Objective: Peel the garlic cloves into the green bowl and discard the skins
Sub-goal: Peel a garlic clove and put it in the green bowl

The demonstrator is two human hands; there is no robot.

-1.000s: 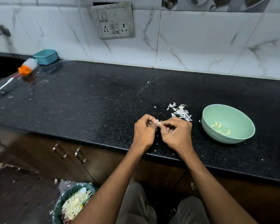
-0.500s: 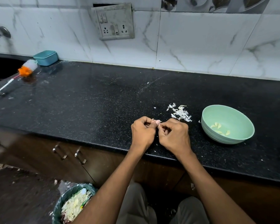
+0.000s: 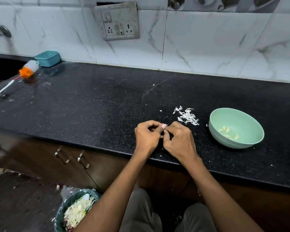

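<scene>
black stone bench [image 3: 90, 104], front edge: left hand [image 3: 146, 137] and right hand [image 3: 179, 141] together pinch a garlic clove [image 3: 164, 126], skins [image 3: 187, 116] just behind, green bowl [image 3: 236, 141] right, open surface stretching left.

Garlic, skins and bowl on the black counter

A small pale garlic clove [image 3: 164, 126] is pinched between both hands; white papery skins [image 3: 187, 117] lie piled beside the round pale-green plastic bowl [image 3: 251, 141], where peeled yellowish cloves [image 3: 228, 133] are seen.
</scene>
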